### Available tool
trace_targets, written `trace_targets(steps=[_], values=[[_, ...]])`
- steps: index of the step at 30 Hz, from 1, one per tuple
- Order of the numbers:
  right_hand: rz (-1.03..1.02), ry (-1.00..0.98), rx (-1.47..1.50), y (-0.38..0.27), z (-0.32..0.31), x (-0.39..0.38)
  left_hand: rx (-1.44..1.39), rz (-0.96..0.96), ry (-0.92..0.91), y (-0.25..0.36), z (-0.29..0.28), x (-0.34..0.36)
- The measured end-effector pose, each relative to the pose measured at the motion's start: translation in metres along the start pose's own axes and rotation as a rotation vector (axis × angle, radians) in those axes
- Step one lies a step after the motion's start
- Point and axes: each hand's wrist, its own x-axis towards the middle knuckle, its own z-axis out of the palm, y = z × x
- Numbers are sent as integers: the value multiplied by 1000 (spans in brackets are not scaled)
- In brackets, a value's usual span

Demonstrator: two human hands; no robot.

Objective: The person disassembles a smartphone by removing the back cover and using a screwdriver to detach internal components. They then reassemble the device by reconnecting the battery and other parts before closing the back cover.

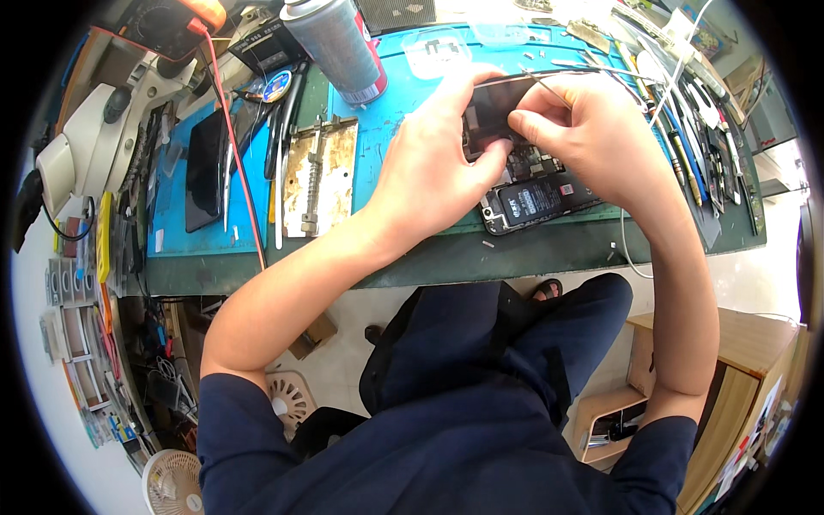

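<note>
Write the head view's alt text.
A person's left hand holds the raised screen of an opened phone on a cluttered workbench; the right hand, a thin tool. To the left are a metal fixture and spray can.

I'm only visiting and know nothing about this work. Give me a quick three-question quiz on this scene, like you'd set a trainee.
1. Which hand holds the thin tool?
a) left
b) right
c) neither
2. True or false: the spray can stands left of the open phone.
3. Fill in the colour: the wire hanging from the meter is ____.

Key:
1. b, the right hand
2. True
3. red
</note>
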Motion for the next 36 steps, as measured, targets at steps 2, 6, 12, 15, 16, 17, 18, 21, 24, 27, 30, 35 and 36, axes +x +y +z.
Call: trace_targets(steps=[2,6,12,15,16,17,18,21,24,27,30,35,36], values=[[-12,-26,-18,2,0,2,-36,-14,-8,1,1,0],[15,-22,-51,1,-4,1,-120,-14,-34,2,1,0],[109,-62,12,-8,-5,3,108,22,67,-2,8,2],[104,-64,47,-8,-4,3,178,6,99,-1,13,2],[119,-68,50,-10,-5,3,185,4,106,-1,14,2],[133,-73,52,-11,-5,3,193,2,112,-1,16,3],[118,-66,34,-10,-4,3,202,0,119,0,16,3],[78,-19,-33,-9,-1,3,268,52,149,0,17,-1],[33,74,-132,-10,6,-1,262,42,134,4,17,-2],[-24,140,-232,-8,11,-5,280,32,124,4,16,-2],[-83,190,-323,-5,13,-6,272,39,112,4,15,-3],[-256,274,-366,14,17,-12,264,26,89,7,14,-4],[-261,280,-362,17,17,-13,281,31,89,7,14,-4]])
